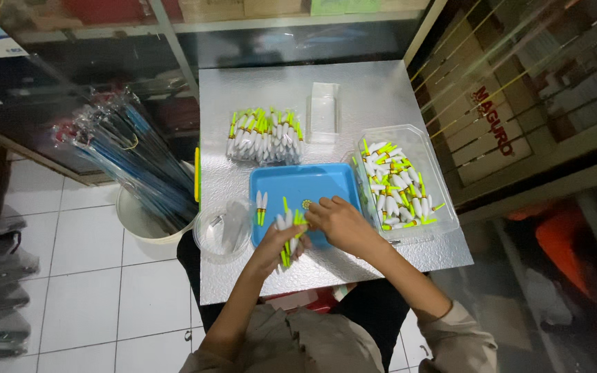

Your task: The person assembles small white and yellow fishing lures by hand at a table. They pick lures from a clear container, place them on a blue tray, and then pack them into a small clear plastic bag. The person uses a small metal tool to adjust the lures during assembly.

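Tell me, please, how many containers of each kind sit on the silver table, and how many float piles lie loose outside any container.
Blue tray: 1
Large clear plastic bin holding floats: 1
Small clear rectangular box: 1
Round clear tub: 1
Loose pile of white and yellow-green floats on the table: 1
Total: 5

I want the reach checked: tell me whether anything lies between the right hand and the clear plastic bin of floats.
Nothing visible does. The right hand rests over the blue plastic tray, right beside the clear plastic bin of white and yellow floats; only the bin's own low wall separates them.
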